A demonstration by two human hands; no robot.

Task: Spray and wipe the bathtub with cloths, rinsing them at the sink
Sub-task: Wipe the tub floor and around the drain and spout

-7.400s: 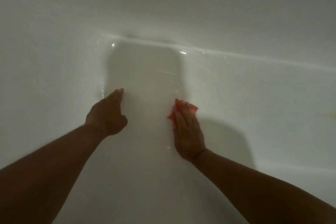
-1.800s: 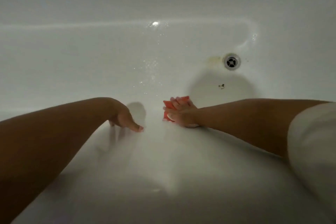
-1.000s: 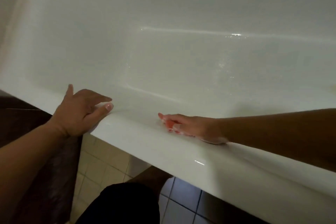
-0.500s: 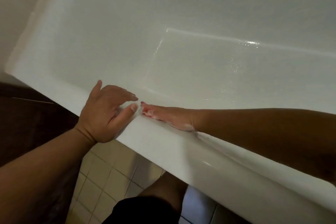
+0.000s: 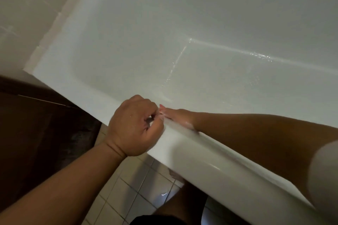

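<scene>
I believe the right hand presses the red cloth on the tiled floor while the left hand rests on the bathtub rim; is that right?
Not quite: the head view shows the right hand pressing the red cloth just inside the bathtub rim, where the left hand rests.

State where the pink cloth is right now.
The pink cloth lies mid-frame in the head view, on the bathtub rim, under the right hand, only a sliver showing beside the curled left hand.
</scene>
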